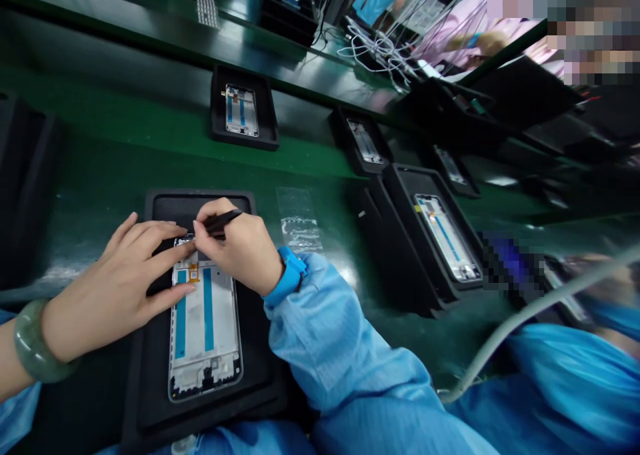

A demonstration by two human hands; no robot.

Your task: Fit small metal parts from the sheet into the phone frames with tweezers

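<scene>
A phone frame [223, 315] with two blue strips and an orange flex cable [194, 273] lies in a black foam tray [150, 375] before me. Across its upper left part rests my left hand [145, 265], fingers stretched out and apart, fingertips near the flex cable and the top edge. My right hand [237, 245] is closed around dark tweezers [223, 223] over the frame's top end. The tips of the tweezers are hidden behind my fingers.
Right of my tray lies a clear plastic film [299, 218]. Farther right stands a stack of black trays [400, 241] holding another phone frame [447, 238]. One more tray [270, 125] sits toward the back. A grey hose [500, 341] crosses near a co-worker's blue sleeve [575, 368].
</scene>
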